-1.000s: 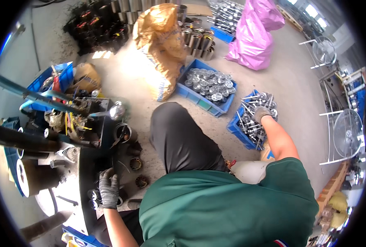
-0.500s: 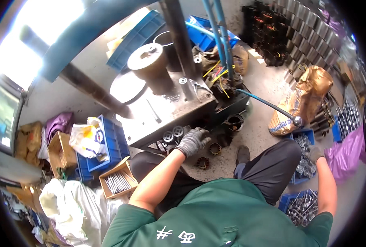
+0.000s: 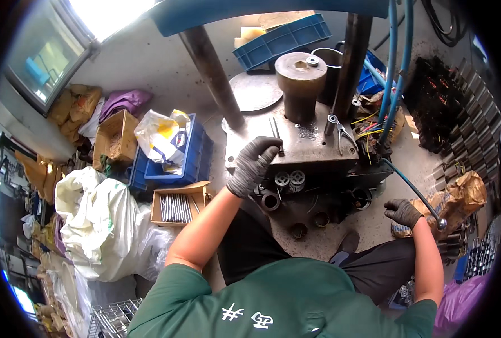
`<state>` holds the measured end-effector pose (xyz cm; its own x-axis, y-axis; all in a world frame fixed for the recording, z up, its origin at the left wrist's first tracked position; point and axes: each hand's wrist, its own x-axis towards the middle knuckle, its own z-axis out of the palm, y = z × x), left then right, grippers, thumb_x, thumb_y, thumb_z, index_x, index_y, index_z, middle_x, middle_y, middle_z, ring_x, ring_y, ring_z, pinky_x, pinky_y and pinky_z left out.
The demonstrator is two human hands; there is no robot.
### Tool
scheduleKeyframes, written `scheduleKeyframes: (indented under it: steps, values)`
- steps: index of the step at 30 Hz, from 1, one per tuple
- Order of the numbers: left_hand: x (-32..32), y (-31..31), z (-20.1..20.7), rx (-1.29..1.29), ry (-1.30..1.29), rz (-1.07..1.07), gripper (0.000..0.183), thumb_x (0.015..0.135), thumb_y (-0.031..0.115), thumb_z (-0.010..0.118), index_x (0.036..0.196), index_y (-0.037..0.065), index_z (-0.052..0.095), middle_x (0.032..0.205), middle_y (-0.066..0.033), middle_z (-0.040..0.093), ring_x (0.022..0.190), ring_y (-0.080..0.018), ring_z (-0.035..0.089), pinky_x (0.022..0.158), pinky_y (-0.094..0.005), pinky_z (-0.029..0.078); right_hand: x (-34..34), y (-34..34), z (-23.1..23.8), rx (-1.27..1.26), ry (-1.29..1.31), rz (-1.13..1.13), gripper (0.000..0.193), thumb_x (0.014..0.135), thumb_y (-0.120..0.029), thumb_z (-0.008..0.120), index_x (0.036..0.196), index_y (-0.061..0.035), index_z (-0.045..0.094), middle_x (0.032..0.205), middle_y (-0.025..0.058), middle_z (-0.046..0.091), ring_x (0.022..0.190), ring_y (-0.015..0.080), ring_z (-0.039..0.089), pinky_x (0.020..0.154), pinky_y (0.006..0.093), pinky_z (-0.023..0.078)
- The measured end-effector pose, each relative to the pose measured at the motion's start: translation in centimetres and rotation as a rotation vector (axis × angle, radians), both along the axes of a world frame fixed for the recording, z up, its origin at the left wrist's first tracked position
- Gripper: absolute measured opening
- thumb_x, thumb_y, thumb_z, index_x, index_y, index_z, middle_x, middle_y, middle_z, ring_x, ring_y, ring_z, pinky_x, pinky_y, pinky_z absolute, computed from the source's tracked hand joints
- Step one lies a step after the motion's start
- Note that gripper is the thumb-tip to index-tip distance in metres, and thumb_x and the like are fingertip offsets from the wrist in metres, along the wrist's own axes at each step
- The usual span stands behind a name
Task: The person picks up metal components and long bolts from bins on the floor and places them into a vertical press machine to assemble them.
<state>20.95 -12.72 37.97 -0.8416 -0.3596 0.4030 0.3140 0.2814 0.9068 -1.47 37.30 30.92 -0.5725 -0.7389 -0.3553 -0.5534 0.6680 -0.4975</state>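
My left hand (image 3: 251, 167), in a grey glove, reaches to the front of the press table (image 3: 245, 132). Its curled fingers lie across a thin metal rod (image 3: 274, 127) on the tabletop, and the rod's dark lower end shows just past them. My gloved right hand (image 3: 405, 213) hangs above the floor, left of the blue lever (image 3: 409, 181) and apart from it. Its fingers are bent inward, and whatever they may hold is hidden. Behind the rod stands a thick metal cylinder (image 3: 301, 84) with a small ring on top. Pliers (image 3: 345, 135) lie beside a small upright sleeve (image 3: 331, 124).
Two dark steel columns (image 3: 211, 76) rise from the table. Left of it are a blue crate (image 3: 197, 152), a cardboard box of rods (image 3: 178, 208) and a white sack (image 3: 93, 225). At right, a brown paper sack (image 3: 459, 194) stands near stacked metal cylinders (image 3: 478, 112).
The view has swung left. My left hand has risen from the parts below the table to the rod. My right hand has left the bin of metal parts and moved forward beside the lever.
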Motion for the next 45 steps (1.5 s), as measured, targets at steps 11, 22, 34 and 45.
scheduleKeyframes:
  steps: [11, 22, 34, 45]
  values:
    - [29.1, -26.5, -18.4, -0.352, -0.94, 0.875, 0.033, 0.1, 0.03, 0.068, 0.117, 0.003, 0.074, 0.113, -0.0191, 0.076, 0.106, -0.0313, 0.072, 0.095, -0.0404, 0.054, -3.0, -4.6, -1.3, -0.033, -0.242, -0.071, 0.039, 0.082, -0.004, 0.073, 0.119, 0.0048, 0.07, 0.111, 0.0162, 0.076, 0.103, 0.0263, 0.073, 0.092, 0.0386, 0.058]
    - [32.7, -23.7, -25.5, -0.662, -1.44, 1.002, 0.052, 0.084, 0.041, 0.074, 0.128, 0.013, 0.069, 0.135, -0.0165, 0.063, 0.128, -0.035, 0.058, 0.106, -0.0478, 0.049, -6.5, -6.9, -3.6, 0.005, -0.429, -0.326, 0.038, 0.088, -0.003, 0.073, 0.124, 0.007, 0.067, 0.106, 0.0144, 0.074, 0.087, 0.0216, 0.071, 0.08, 0.0373, 0.059]
    - [28.5, -27.8, -25.7, -0.37, -1.892, 0.965, 0.113, 0.076, 0.045, 0.086, 0.165, 0.014, 0.025, 0.162, -0.0205, 0.04, 0.148, -0.0337, 0.042, 0.116, -0.0441, 0.042, -5.5, -8.1, -3.7, 0.123, -0.338, -0.331, 0.043, 0.09, -0.011, 0.072, 0.129, 0.0073, 0.065, 0.109, 0.0168, 0.075, 0.083, 0.0234, 0.072, 0.076, 0.0385, 0.057]
    - [29.7, -28.1, -28.8, -0.15, -1.752, 1.101, 0.109, 0.078, 0.024, 0.086, 0.163, 0.003, 0.022, 0.146, -0.0211, 0.055, 0.134, -0.0347, 0.058, 0.106, -0.0422, 0.054, -4.9, -8.6, -3.7, 0.145, -0.358, -0.334, 0.042, 0.09, -0.007, 0.072, 0.128, 0.0093, 0.065, 0.11, 0.0194, 0.075, 0.085, 0.0249, 0.072, 0.078, 0.0397, 0.058]
